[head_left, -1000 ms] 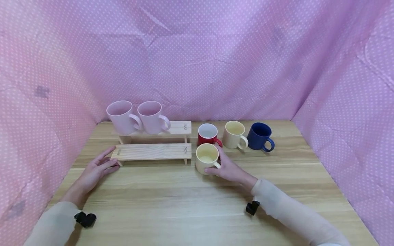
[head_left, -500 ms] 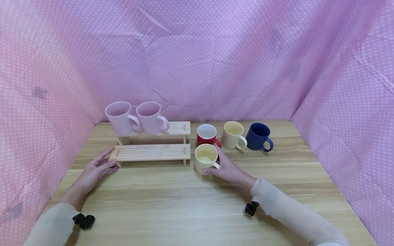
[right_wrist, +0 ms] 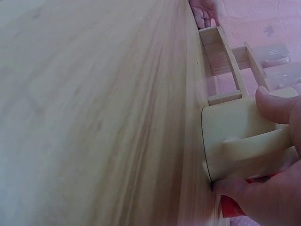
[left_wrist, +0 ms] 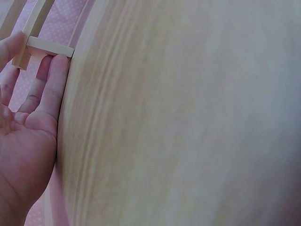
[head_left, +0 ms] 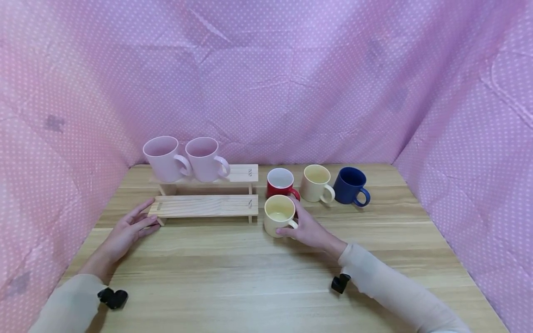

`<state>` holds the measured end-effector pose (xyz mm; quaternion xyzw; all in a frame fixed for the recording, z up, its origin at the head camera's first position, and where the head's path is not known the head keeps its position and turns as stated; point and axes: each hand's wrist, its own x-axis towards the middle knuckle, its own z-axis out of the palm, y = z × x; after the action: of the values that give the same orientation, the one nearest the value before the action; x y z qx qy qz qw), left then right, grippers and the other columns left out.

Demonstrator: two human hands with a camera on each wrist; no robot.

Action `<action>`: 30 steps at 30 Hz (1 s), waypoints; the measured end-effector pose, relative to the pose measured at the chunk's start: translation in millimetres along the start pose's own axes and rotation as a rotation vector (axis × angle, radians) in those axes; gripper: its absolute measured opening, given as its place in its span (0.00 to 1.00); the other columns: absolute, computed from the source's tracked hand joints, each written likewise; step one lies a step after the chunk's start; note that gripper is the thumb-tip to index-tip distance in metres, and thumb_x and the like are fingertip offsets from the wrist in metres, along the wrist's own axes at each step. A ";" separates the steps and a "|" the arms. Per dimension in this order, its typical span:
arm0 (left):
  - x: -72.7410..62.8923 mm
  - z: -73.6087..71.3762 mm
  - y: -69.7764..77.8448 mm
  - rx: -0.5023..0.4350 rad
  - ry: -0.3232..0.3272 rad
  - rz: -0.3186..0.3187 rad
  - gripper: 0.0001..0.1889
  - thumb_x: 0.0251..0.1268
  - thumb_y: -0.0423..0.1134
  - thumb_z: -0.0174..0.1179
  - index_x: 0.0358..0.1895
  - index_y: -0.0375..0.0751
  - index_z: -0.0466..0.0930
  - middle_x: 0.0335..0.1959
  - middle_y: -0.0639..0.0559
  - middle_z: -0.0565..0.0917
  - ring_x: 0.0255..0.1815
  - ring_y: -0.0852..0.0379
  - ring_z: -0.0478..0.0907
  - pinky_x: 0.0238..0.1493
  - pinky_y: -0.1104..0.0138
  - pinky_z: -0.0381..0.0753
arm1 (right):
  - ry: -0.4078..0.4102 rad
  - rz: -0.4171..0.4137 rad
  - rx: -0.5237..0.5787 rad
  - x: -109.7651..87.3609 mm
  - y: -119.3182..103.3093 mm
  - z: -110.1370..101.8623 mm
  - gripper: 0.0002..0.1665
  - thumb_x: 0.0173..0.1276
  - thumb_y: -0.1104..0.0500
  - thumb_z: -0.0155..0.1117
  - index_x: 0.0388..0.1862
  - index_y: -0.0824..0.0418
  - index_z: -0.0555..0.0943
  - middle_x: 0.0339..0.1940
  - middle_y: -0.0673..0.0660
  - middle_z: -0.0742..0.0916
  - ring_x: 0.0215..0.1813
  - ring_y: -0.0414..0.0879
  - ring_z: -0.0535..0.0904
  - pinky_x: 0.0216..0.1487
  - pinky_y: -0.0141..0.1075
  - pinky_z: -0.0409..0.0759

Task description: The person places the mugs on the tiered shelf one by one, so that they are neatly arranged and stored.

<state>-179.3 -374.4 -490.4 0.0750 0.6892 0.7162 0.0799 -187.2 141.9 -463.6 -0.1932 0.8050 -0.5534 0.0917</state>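
My right hand grips a pale yellow mug round its side, handle toward the palm. In the right wrist view the mug stands with its base at the table surface. Just behind it is a red mug with a white inside, partly covered. My left hand rests at the left end of a low two-step wooden rack, fingers extended. The left wrist view shows those fingertips against the rack's end leg. On the rack's rear step stand two pink mugs, handles to the right.
A second pale yellow mug and a dark blue mug stand at the back right of the wooden table. Pink dotted cloth hangs behind and along both sides. A small black device sits on each sleeve.
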 end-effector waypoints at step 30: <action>-0.4 -2.6 -0.6 -0.031 -0.018 0.020 0.35 0.78 0.29 0.53 0.82 0.45 0.51 0.54 0.45 0.73 0.52 0.57 0.83 0.61 0.64 0.82 | 0.005 -0.178 0.003 45.4 -94.8 -31.5 0.53 0.58 0.65 0.80 0.77 0.57 0.60 0.64 0.57 0.78 0.67 0.51 0.74 0.73 0.48 0.71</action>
<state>-179.5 -377.0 -491.1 0.0868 0.6765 0.7269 0.0801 -220.0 120.5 -361.1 -0.2626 0.7839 -0.5611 0.0406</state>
